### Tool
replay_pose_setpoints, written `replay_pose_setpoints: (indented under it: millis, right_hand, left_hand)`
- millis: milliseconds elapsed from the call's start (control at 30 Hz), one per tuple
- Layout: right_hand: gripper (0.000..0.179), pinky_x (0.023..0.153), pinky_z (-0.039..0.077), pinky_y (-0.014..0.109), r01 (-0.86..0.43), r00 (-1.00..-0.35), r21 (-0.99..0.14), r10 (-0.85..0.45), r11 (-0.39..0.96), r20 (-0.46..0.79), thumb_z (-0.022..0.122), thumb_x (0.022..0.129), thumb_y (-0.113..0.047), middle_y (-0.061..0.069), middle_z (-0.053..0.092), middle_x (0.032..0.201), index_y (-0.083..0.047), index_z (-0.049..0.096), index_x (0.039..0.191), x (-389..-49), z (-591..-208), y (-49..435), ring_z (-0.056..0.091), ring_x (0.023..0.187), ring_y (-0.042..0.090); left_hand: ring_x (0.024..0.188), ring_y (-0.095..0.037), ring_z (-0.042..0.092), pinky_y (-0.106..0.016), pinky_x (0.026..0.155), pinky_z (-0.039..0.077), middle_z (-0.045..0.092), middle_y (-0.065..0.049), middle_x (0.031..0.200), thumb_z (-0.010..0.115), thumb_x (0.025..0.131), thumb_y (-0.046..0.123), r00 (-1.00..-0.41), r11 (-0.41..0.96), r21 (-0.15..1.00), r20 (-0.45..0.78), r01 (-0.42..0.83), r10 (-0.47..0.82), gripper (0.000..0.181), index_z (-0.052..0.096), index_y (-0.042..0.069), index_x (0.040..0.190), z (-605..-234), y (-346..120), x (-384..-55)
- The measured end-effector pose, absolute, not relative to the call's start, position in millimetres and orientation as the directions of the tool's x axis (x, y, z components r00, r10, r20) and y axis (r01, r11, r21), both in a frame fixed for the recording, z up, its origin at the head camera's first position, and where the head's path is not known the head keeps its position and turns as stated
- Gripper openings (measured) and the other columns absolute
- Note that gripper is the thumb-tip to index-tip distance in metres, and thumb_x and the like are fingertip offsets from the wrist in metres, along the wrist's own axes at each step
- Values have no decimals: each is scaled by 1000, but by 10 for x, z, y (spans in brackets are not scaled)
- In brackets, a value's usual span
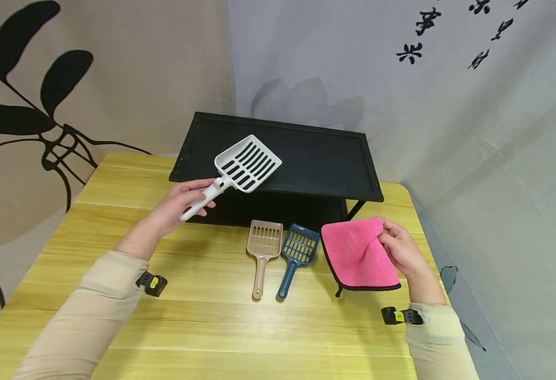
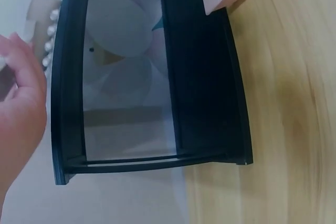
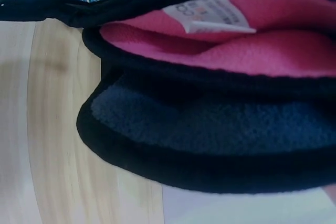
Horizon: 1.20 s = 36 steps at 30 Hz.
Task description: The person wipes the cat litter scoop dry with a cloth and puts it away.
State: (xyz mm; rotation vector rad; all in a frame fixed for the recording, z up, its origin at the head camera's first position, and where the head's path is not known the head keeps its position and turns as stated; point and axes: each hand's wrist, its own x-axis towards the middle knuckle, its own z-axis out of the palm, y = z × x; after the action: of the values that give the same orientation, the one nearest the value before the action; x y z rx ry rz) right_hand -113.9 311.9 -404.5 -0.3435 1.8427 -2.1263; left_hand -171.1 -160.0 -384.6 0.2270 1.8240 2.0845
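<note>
A white slotted plastic scoop [image 1: 227,181] is being gripped by its handle in the left hand [image 1: 179,204], near a black rectangular rack [image 1: 316,163]. A pink, black-edged plush cloth [image 1: 356,256] is being pinched by the right hand [image 1: 403,252], beside a blue slotted plastic scoop [image 1: 295,260].

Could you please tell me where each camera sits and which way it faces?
Head: worn on the head, facing forward and down over the table; shows both forearms, the left hand and the right hand.
Left wrist: on the left wrist, facing the black shelf; part of the left hand shows at the left edge.
Right wrist: on the right wrist, facing the pink cloth; no hand shows clearly.
Head and left wrist both show the black shelf and the beige scoop.
</note>
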Motion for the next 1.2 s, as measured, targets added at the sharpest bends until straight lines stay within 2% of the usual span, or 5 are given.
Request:
replay_pose_setpoints:
  millis: [133,333,467,900,1200]
  right_hand:
    - [45,58,49,14,62,-919,-991,-394,-119,-10,27,93,12,-8,66,87,-17,59,106,-1143,-4057,3119,59,68,1]
    - [44,58,49,15,76,-924,-991,-381,-106,-30,29,93,11,-9,66,87,-18,60,106,-1139,-4067,3105,58,67,1]
    - [44,57,48,15,88,-931,-992,-363,-91,-49,29,94,9,-9,66,87,-19,60,105,-1136,-4077,3107,58,66,1]
    - [44,62,51,15,74,-914,-984,-405,-160,-3,26,94,12,-8,66,89,-15,59,108,-1124,-4145,3123,60,73,1]
    - [44,59,49,14,64,-924,-989,-383,-131,-9,27,93,11,-9,65,85,-17,59,107,-1117,-4166,3110,57,69,0]
  left_hand:
    - [77,-3,63,-16,61,51,58,8,106,37,95,1,-930,-91,976,-159,-200,331,51,25,-6,144,-3823,-1584,-1712]
    - [86,0,62,-14,72,52,34,-18,139,36,99,9,-944,-138,962,-194,-237,266,53,19,1,148,-3795,-1556,-1725]
    - [89,0,62,-15,77,52,21,-23,149,35,100,11,-947,-142,957,-215,-253,239,55,13,3,150,-3797,-1540,-1725]
    - [77,-4,62,-20,72,54,56,4,94,40,99,17,-908,-89,947,-267,-310,322,54,19,-13,139,-3817,-1640,-1587]
    - [79,-3,59,-17,74,51,63,8,96,49,96,10,-836,46,951,-290,-304,466,54,22,-14,136,-3860,-1652,-1533]
